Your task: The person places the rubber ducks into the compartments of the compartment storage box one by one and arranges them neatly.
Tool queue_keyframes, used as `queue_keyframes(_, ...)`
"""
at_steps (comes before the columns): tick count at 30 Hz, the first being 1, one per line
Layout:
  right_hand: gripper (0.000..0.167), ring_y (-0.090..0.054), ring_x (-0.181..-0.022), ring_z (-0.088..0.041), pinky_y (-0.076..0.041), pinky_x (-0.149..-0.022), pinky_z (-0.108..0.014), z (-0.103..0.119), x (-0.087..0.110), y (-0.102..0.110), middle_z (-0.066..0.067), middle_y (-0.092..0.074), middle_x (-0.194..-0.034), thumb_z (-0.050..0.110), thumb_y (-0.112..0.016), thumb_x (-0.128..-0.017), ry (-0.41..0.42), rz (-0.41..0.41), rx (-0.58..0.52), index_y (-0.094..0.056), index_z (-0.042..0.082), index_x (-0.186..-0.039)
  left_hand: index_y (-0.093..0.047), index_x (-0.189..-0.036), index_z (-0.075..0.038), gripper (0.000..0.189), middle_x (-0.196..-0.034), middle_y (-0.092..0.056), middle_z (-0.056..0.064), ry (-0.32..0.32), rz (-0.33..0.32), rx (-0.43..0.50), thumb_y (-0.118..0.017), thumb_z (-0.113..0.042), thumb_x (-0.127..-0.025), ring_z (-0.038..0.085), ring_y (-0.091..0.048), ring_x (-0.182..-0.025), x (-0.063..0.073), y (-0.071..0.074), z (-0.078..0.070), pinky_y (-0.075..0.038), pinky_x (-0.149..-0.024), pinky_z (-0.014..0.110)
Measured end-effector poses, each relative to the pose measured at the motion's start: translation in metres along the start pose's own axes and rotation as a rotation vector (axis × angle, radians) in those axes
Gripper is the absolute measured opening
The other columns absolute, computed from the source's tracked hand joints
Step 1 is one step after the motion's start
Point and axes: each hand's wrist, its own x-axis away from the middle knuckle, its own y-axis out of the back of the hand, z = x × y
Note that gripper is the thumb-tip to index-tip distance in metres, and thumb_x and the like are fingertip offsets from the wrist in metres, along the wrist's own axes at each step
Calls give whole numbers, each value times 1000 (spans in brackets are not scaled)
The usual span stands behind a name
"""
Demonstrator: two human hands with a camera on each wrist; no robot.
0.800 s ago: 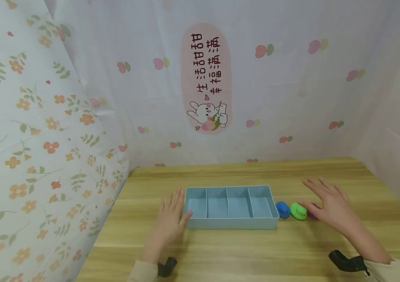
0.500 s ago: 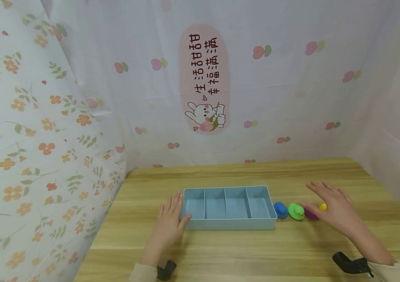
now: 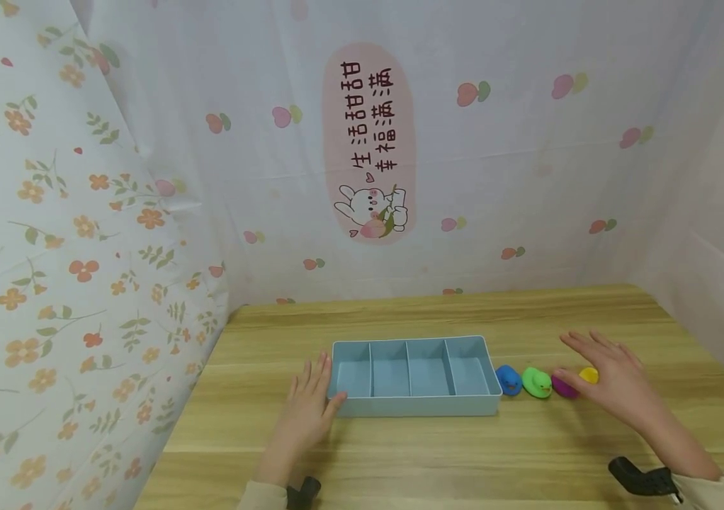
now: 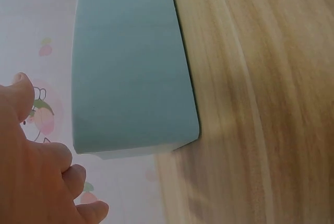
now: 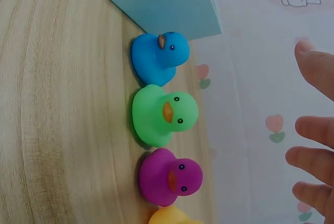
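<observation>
A light-blue tray [image 3: 419, 406] with several compartments lies in the middle of the table in the head view. My left hand [image 3: 303, 411] is at its left end, fingers straight, thumb by the front corner. To the tray's right, toy ducks form a row: a blue duck [image 5: 159, 57], a green duck [image 5: 162, 114], a purple duck [image 5: 169, 177] and a yellow duck [image 5: 172, 216], the last cut off in the right wrist view. Over the purple and yellow ones hovers my right hand [image 3: 613, 379], fingers spread and holding nothing. It partly covers both in the head view.
The wooden table [image 3: 426, 460] meets a printed cloth backdrop [image 3: 528, 177] at the rear. A flowered cloth [image 3: 81, 283] hangs along the left side. Black wrist straps [image 3: 642, 478] sit below both hands.
My right hand has shifted slightly right, uncovering more of the purple and yellow ducks. The left hand stays beside the tray. The whole head view has drifted a little.
</observation>
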Motion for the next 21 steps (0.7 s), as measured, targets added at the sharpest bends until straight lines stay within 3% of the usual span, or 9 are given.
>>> queue_keyframes(7, 68, -28, -133, -54, -4, -111, -69, -11, 2, -1, -32, -46, -136, 40, -68, -86, -20, 19, -24, -48, 0, -137, -26, -149, 1, 66, -157, -18, 16, 1, -6, 10, -42, -41, -100, 45, -17, -143, 1, -3, -1, -17, -113, 65)
queue_keyframes(15, 63, -39, -119, -59, -25, -96, -74, -26, 6, -6, -34, -50, -130, 37, -72, -84, -31, 12, -34, -54, -4, -129, -27, -149, 1, 60, -157, -22, 17, 6, -5, 16, -44, -32, -101, 45, -19, -142, 4, -5, -3, -18, -112, 66)
queue_keyframes(21, 62, -42, -115, -59, -30, -91, -74, -32, 8, -5, -36, -51, -127, 37, -74, -82, -45, 12, -14, -56, -3, -126, -27, -149, -1, 57, -157, -22, 16, 8, -14, 5, -42, -30, -102, 43, -18, -143, 3, -9, -1, -19, -113, 64)
